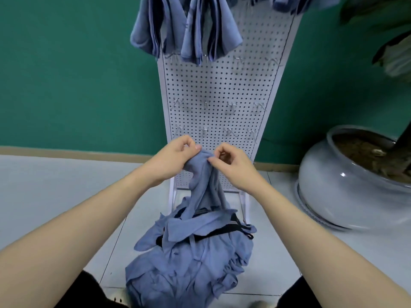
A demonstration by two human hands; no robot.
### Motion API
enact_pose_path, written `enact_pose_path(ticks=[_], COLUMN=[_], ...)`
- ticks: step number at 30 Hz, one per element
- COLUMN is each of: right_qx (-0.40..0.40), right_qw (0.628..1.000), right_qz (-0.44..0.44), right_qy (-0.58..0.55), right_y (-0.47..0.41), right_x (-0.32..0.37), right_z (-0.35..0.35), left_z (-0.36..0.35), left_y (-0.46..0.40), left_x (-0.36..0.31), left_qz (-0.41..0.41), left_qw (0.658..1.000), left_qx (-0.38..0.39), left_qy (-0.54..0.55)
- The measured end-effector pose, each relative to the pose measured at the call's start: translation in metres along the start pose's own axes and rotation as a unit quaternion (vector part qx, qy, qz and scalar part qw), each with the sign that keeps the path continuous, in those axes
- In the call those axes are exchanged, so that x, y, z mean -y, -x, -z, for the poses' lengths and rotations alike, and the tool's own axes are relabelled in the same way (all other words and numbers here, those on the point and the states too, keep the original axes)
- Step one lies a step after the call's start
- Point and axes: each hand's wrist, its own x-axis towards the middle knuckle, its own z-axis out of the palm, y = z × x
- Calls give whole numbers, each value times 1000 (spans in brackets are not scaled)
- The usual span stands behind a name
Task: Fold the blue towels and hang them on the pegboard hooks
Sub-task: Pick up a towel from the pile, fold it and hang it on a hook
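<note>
Towel [203,181] is lifted by its top edge in front of the lower pegboard [219,90], its tail still trailing into the heap of blue towels [191,258] on the floor. Left hand [175,158] pinches the bunched edge with thumb and fingers; right hand [231,165] pinches the same edge just beside it. Both grips are small, near one point.

Risks, as I judge them: the towel hangs twisted, so a fold started now likely comes out crooked; corners need finding first. The tail may drag neighbouring towels or the dark straps [213,232] in the heap up with it. A thin pinch can slip and drop the cloth back. Free hooks [231,106] sit close behind the hands, so fabric could snag. Folded towels [189,30] already hang at the top and could be knocked. A planter [347,187] stands on the right, well apart.
</note>
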Motion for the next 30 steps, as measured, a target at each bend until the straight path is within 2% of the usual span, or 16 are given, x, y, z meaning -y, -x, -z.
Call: enact_pose_path(ticks=[3, 6, 9, 12, 15, 18, 21, 25, 27, 30], right_qx=[-25, -47, -61, -65, -4, 69, 117, 74, 38, -29], right_qw=[999, 998, 996, 994, 995, 993, 988, 995, 996, 993], right_qz=[24, 27, 17, -11, -54, -85, -84, -39, -16, 5], right_qy=[-23, -41, -65, -88, -85, -39, -46, -58, -77, -112], right_y=[-3, -6, -8, -10, -11, -8, -4, -1, 0, 4], right_x=[17, 26, 25, 18, 11, 11, 18, 28, 33, 45], right_z=[8, 7, 6, 5, 5, 6, 7, 6, 12, 24], left_z=[-3, -6, -7, -3, 1, 2, 1, -2, 0, 7], left_y=[7, 9, 7, 2, -4, -4, 1, 9, 10, 12], left_x=[-4, 4, 12, 14, 12, 11, 12, 6, 7, 17], left_qz=[-7, -6, -27, -47, -53, -56, -60, -69, -38, 43], left_qw=[999, 997, 998, 996, 989, 989, 991, 992, 994, 983], left_qx=[32, 62, 2, -72, -121, -127, -102, -40, 42, 174], left_qy=[14, -34, -50, -11, 61, 58, 57, 100, 89, -42])
